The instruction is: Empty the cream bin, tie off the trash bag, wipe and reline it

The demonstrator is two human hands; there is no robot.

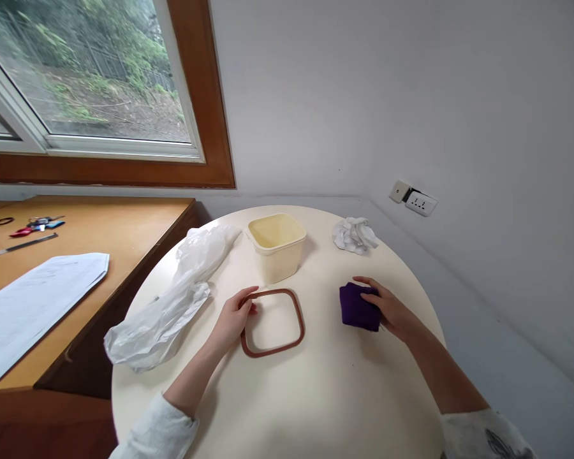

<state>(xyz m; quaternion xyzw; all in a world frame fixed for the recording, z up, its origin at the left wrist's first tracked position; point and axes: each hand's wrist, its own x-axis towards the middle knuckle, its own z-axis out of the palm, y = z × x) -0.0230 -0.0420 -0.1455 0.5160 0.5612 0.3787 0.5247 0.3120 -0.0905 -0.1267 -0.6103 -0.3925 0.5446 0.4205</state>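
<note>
My left hand (235,313) pinches the upper left corner of a reddish-brown square frame (302,324) with rounded corners, which lies on or just above the round table. In my right hand (391,309) is a folded purple cloth (356,307), gripped at its right edge between thumb and fingers. Behind the frame stands a cream plastic bin (280,260), its open top facing up; the part of its inside that shows holds nothing I can see.
A crumpled clear plastic bag (172,312) stretches along the left of the round cream table (306,414). Crumpled white paper or tissue (354,236) sits at the back right. On the wooden desk (124,220) are papers (38,299) and keys (39,223). Walls border the table behind and right.
</note>
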